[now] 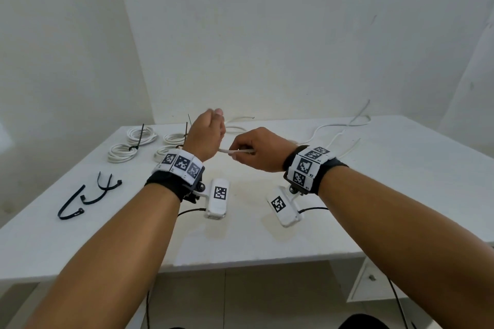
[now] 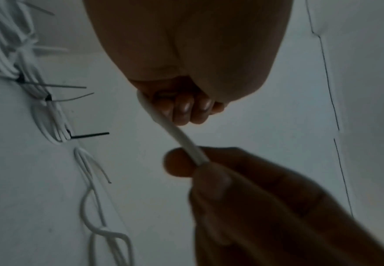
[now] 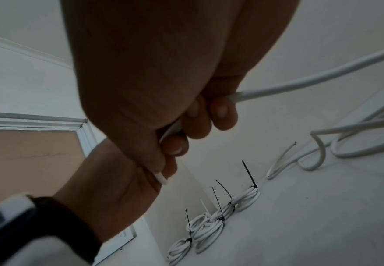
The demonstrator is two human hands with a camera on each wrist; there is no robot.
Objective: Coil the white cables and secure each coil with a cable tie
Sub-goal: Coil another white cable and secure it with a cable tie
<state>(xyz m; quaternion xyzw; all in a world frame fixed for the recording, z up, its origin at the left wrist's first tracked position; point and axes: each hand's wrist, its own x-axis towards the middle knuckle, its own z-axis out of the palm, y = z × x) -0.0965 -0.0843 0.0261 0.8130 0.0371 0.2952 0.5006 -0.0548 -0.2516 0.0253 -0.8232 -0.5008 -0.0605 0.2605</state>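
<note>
Currently both hands grip one cable above the table middle: left hand fisted on its end, right hand pinching just beside. Axis runs left-right between them; slack trails toward the far right corner, nearer the right hand.

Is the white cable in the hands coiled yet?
Uncoiled: white cable runs straight between left hand and right hand, its rest loose on the table.

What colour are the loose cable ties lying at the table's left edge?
Black. The loose cable ties show best in the head view, on the white table.
</note>
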